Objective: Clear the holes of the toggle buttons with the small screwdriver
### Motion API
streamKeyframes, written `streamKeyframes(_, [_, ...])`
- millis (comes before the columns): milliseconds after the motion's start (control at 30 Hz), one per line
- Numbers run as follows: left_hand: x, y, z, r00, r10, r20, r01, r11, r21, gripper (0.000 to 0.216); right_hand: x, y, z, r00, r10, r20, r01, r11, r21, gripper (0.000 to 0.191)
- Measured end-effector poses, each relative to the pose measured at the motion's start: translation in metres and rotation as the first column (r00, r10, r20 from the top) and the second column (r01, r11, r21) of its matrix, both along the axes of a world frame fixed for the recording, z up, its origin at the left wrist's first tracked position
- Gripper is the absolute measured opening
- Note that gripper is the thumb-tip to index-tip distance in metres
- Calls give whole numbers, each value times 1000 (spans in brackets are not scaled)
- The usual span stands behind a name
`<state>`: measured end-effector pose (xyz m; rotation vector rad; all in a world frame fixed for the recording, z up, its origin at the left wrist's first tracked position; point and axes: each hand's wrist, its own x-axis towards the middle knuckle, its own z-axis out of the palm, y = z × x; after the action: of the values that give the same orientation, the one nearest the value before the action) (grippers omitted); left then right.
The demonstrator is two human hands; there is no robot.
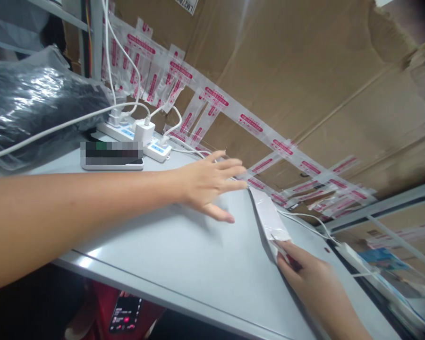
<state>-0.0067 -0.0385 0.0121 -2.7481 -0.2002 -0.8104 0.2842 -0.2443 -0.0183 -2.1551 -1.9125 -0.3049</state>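
My left hand (216, 184) is stretched over the grey table with its fingers spread, holding nothing. Toward the right, my right hand (310, 274) is closed around the near end of a long, flat white strip (269, 212) that looks wrapped in clear plastic. A pointed metal tool (280, 248) with a dark red part also sits in that hand; its fingers hide most of it, so I cannot tell its kind. From the hand, the strip reaches away toward the cardboard at the back.
Behind the grey table (184, 255) rises a taped cardboard wall (269, 85). White power strips (157, 150) with cables stand back left, near a partly blurred device (111, 165) and a plastic-wrapped dark bundle (38, 108). Below the front edge, a phone (125, 311) lies on something red.
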Motion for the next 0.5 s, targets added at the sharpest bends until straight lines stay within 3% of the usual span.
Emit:
streamKeyframes(133, [-13,20,8,970,237,53,-226,961,-161,95,-1,0,-2,999,-34,-29,35,999,36,35])
streamKeyframes(300, [-28,35,28,898,425,111,-397,894,-208,93,-12,-3,-1,993,-66,-99,74,994,79,43])
streamKeyframes(400, [-30,35,35,862,478,167,-431,866,-254,80,-25,-6,8,982,-103,-159,122,985,118,45])
streamKeyframes(500, [-25,32,36,884,432,181,-371,881,-293,60,-35,-1,19,953,-153,-261,191,974,125,46])
